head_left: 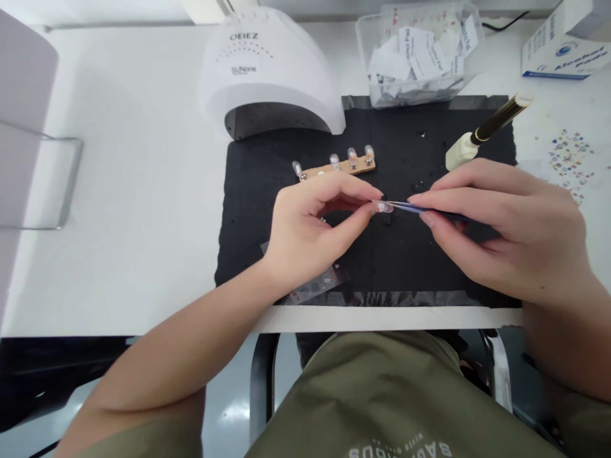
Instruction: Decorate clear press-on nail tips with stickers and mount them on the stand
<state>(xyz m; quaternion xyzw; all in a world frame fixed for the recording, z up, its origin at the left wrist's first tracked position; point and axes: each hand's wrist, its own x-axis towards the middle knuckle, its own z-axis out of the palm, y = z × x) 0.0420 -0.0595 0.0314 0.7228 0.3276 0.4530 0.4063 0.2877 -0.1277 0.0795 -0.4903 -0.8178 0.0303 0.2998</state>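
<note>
My left hand pinches a small clear false nail tip between thumb and fingertips. My right hand holds slim blue tweezers whose points reach that nail tip. Both hands hover over a black textured mat. Behind my left hand, a wooden strip carries several clear nail tips standing upright. A black-and-gold brush with a cream cap lies just beyond my right hand. Whatever the tweezers grip at their points is too small to tell.
A white UV nail lamp stands behind the mat. A clear bin of torn wrappers and an alcohol pad box sit back right. Scattered rhinestones lie right. A clear sheet lies under my left wrist.
</note>
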